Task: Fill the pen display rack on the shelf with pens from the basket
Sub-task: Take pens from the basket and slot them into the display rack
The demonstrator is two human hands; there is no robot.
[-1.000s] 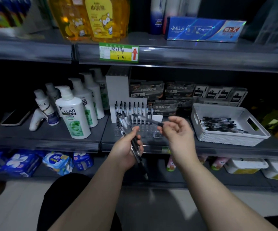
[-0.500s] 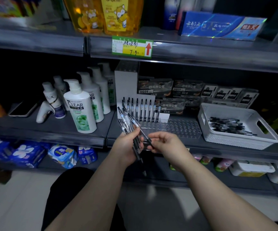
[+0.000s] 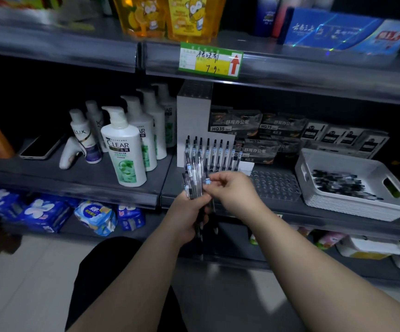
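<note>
Ok so the left hand (image 3: 187, 212) has its fingers wrapped round a bundle of pens (image 3: 194, 178) and holds them upright in front of the shelf edge. They're clear-barrelled with black tips and clips and a little pale label band on each, and they fan out a bit at the top. The right hand (image 3: 232, 195) is right up against it, fingertips pinching one pen near the top of that bundle, the rest of the fingers curled in. Behind and to the right sits the pen display rack (image 3: 275, 188), a see-through tray full of round holes. Only its back left has a row of standing pens (image 3: 214, 152), all upright in front of a white card. Further right is the white basket (image 3: 352, 207), with a loose pile of pens (image 3: 340, 185) lying flat in it. All of it is on the grey middle shelf (image 3: 86, 178), which is pretty dim. Far left on that shelf there's a phone (image 3: 39, 147) lying flat, then a LUX bottle (image 3: 84, 135) and a CLEAR shampoo bottle (image 3: 124, 149) with more pump bottles behind it. Dark HQ35 boxes (image 3: 234, 123) are stacked behind the rack. A green and yellow price tag (image 3: 211, 59) hangs on the shelf above, blue tissue packs (image 3: 45, 212) are down below, and the floor is pale tile.
</note>
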